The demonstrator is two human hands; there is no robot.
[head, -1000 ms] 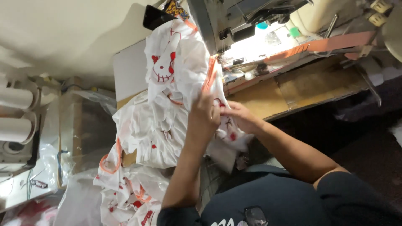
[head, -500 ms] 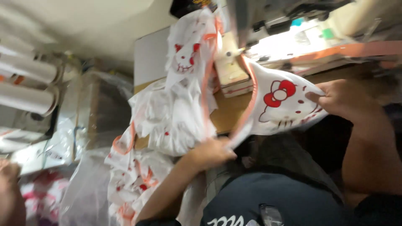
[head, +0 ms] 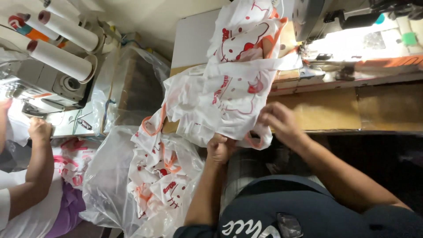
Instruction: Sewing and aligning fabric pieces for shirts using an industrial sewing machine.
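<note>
While a co-worker's hand [head: 38, 130] works at the far machine off to my left, my left hand [head: 219, 147] is closed on the lower edge of the white printed garment [head: 229, 99]. My right hand [head: 277, 119] pinches its orange-trimmed hem just beside — the piece lies on the table, short of the sewing machine [head: 317, 20]. Finished-looking pieces fill the plastic bag [head: 110, 176] below-left — I judge more remain.

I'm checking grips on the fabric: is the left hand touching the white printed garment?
Touching: the head view shows the left hand pinching the lower edge of the white printed garment.
</note>
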